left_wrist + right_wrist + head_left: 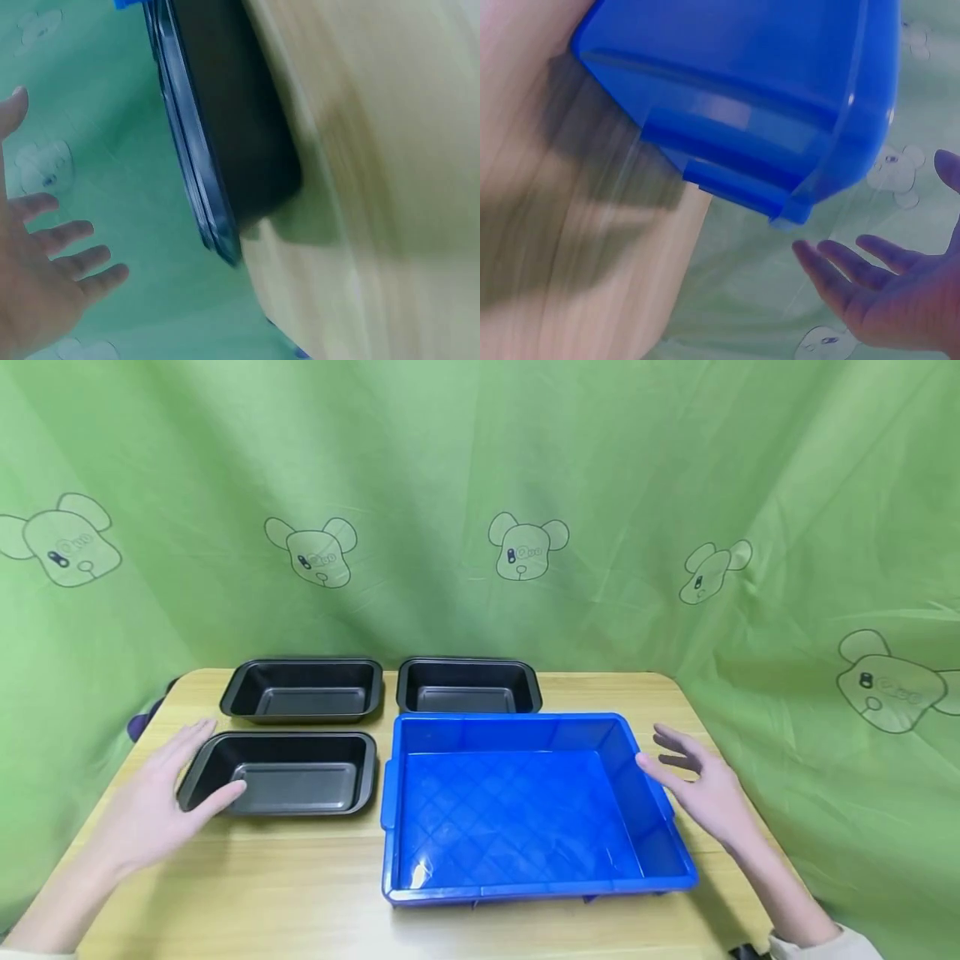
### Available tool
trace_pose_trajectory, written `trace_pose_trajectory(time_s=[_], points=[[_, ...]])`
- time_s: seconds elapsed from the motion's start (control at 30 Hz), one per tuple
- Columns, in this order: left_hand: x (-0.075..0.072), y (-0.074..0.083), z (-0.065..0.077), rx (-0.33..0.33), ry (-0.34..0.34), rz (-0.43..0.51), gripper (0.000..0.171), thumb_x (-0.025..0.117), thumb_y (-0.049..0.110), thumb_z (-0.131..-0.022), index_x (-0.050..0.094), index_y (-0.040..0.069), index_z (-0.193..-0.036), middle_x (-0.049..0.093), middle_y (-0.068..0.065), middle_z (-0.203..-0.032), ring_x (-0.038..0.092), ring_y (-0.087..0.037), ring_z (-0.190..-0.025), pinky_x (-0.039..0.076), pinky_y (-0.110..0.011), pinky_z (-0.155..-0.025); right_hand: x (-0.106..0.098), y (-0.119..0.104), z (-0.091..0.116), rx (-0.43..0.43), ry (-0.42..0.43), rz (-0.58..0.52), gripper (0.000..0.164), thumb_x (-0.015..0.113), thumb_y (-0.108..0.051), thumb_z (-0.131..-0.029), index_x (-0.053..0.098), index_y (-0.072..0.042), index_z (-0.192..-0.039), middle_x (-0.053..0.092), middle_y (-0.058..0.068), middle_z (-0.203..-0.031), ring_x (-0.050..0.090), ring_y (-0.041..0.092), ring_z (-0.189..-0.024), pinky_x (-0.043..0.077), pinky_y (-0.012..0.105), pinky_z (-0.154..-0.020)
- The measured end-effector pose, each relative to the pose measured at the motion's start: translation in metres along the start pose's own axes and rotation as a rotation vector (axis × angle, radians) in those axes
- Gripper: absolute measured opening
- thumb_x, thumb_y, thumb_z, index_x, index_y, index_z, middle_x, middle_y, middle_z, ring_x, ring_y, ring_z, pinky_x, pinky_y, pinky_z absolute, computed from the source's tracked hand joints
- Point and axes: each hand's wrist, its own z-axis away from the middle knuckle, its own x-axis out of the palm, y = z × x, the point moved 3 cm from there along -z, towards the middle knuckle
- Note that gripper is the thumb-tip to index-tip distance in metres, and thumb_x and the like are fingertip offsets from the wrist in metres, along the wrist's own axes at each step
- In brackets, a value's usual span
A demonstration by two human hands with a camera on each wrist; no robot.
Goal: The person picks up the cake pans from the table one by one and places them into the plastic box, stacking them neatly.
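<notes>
L hand: fingers spread, nothing held, poised by L end of front blk pan, nr tabletop's L edge. R hand: fingers apart, nothing held, beside blue tray, twd R edge. Step judged: reach or release, can't tell; if grip wanted, fingers must be curled round rim. Back-L pan & back-R pan set along far edge. Wood surface backed, flanked by printed green cloth.

On the table, two pans lie left of the tray; a third pan behind.
</notes>
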Motion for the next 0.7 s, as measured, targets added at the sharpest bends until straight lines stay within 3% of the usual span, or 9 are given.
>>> trace_pose_trajectory(time_s=[0.07, 0.17, 0.27, 0.3, 0.5, 0.7], points=[[-0.003, -0.008, 0.001, -0.031, -0.010, 0.019, 0.089, 0.078, 0.039, -0.095, 0.033, 0.008, -0.165, 0.037, -0.030, -0.166, 0.034, -0.057, -0.152, 0.020, -0.066, -0.132, -0.003, 0.006, -0.002, 0.024, -0.036, -0.079, 0.067, 0.062, -0.039, -0.107, 0.042, -0.004, -0.160, 0.058, 0.020, -0.153, 0.070, 0.016, -0.123, 0.058, 0.012, -0.087], [-0.006, -0.022, 0.002, -0.092, -0.028, 0.006, 0.086, 0.075, 0.040, -0.097, 0.033, 0.008, -0.165, 0.039, -0.033, -0.163, 0.040, -0.062, -0.143, 0.032, -0.077, -0.117, -0.007, 0.016, -0.006, 0.060, -0.094, -0.239, 0.066, 0.059, -0.036, -0.109, 0.039, 0.003, -0.159, 0.066, -0.002, -0.137, 0.068, -0.006, -0.111, 0.061, 0.013, -0.090], [-0.008, -0.036, 0.004, -0.165, -0.049, -0.008, 0.085, 0.071, 0.042, -0.099, 0.031, 0.008, -0.166, 0.037, -0.036, -0.163, 0.044, -0.066, -0.134, 0.039, -0.080, -0.099, -0.011, 0.026, -0.010, 0.100, -0.145, -0.360, 0.065, 0.056, -0.036, -0.110, 0.038, 0.004, -0.158, 0.063, -0.027, -0.123, 0.071, -0.004, -0.107, 0.064, 0.019, -0.091], [-0.009, -0.040, 0.005, -0.186, -0.054, -0.014, 0.085, 0.070, 0.043, -0.100, 0.030, 0.009, -0.166, 0.037, -0.036, -0.162, 0.046, -0.067, -0.130, 0.041, -0.080, -0.096, -0.012, 0.030, -0.011, 0.114, -0.161, -0.402, 0.060, 0.056, -0.035, -0.110, 0.041, 0.001, -0.156, 0.065, -0.030, -0.121, 0.073, -0.001, -0.107, 0.064, 0.020, -0.091], [-0.014, -0.063, 0.010, -0.245, -0.053, 0.012, 0.082, 0.066, 0.041, -0.102, 0.029, 0.005, -0.166, 0.037, -0.035, -0.162, 0.047, -0.073, -0.122, 0.043, -0.079, -0.093, -0.014, 0.048, -0.017, 0.220, -0.262, -0.566, 0.024, 0.055, -0.032, -0.111, 0.057, -0.025, -0.134, 0.077, -0.020, -0.116, 0.077, 0.009, -0.105, 0.065, 0.024, -0.091], [-0.014, -0.086, 0.014, -0.268, -0.058, 0.022, 0.082, 0.065, 0.041, -0.104, 0.027, 0.001, -0.165, 0.035, -0.038, -0.161, 0.047, -0.074, -0.123, 0.044, -0.079, -0.092, -0.012, 0.059, -0.021, 0.279, -0.321, -0.534, 0.041, 0.055, -0.033, -0.111, 0.052, -0.015, -0.147, 0.076, -0.021, -0.114, 0.076, 0.010, -0.102, 0.065, 0.028, -0.090]])
